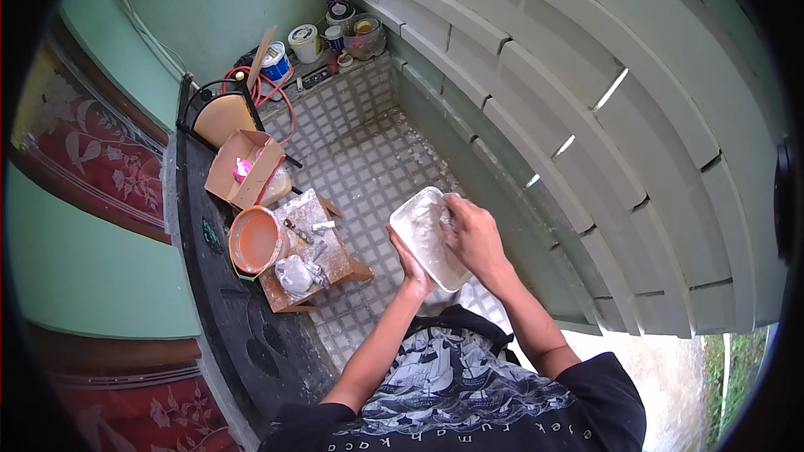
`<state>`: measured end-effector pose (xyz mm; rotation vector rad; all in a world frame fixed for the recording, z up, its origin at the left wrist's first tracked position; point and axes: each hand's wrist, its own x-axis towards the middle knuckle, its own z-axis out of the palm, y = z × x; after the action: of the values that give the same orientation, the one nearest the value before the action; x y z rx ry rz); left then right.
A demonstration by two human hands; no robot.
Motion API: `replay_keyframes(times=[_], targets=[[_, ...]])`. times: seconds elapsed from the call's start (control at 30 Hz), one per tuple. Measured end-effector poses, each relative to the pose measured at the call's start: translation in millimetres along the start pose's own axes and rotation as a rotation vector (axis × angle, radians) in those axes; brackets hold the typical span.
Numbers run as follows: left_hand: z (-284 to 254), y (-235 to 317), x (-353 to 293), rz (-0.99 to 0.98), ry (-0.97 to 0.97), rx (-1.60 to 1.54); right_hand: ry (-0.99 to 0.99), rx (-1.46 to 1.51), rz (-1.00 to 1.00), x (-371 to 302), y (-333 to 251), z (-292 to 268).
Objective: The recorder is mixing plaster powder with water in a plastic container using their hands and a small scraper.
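Beyond right edge of tabletop [337,263], I'd hold white tray [449,274] level and work white mix [425,226] from corners inward, pressing lightly. Left hand [410,264] holds tray by its left edge; right hand [475,237] reaches over right edge into mix, whether gripping anything I cannot tell. Tray sits between both hands.

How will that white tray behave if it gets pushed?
The white tray is probably stiff: its rim shows no sag in the left hand. Being shallow and open, it could spill its pale contents if tipped.
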<state>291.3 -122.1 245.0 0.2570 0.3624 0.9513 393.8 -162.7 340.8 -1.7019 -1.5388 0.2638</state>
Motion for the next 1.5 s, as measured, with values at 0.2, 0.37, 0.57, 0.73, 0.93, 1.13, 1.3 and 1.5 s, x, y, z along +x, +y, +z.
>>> replay_keyframes(times=[0.2, 0.37, 0.57, 0.73, 0.93, 1.13, 1.3, 1.5], targets=[[-5, -6, 5, -0.018, 0.045, 0.017, 0.02, 0.183, -0.033, 1, -9, 20], [-9, 1, 15, 0.085, -0.013, 0.024, 0.007, 0.193, 0.002, 1, -14, 14], [4, 13, 7, 0.009, 0.04, -0.118, 0.042, 0.141, -0.013, 7, 6, 7], [14, 17, -1, 0.006, -0.03, -0.08, 0.085, 0.007, 0.006, 19, 7, 0], [0, 11, 1, -0.041, 0.103, -0.031, -0.021, 0.047, -0.045, 7, -8, 19], [-3, 15, 1, -0.012, -0.016, -0.062, 0.032, 0.256, 0.017, 6, -30, 8], [-2, 17, 5, -0.022, -0.043, -0.1, -0.099, 0.126, -0.065, 7, -11, 17], [10, 26, 4, -0.034, -0.019, -0.159, 0.072, 0.008, -0.04, 16, 0, -2]])
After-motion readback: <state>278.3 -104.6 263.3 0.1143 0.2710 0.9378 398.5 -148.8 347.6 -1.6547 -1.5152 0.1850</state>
